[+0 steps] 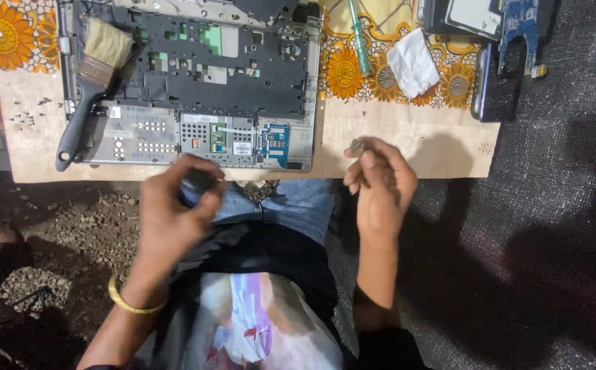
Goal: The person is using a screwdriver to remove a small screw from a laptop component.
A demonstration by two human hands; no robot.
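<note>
Plastic bag (pixel 257 329) in lap, nearest the lens. Left hand (pixel 174 209) blurred, curled round a small dark object (pixel 198 181); can't make out what. Right hand (pixel 380 185) pinching a small metallic part (pixel 359 145) at fingertips, likely a screw or a coin cell. Looks like mid-teardown, sorting loose hardware. Next move calls for a steady pinch and a safe spot for the part. Opened laptop chassis (pixel 195 75) at 12 o'clock on table (pixel 394 137): keyboard off, dark frame, blue board exposed. Brush (pixel 96 75) lying on it at 10, screwdriver (pixel 359 38) at 1.
</note>
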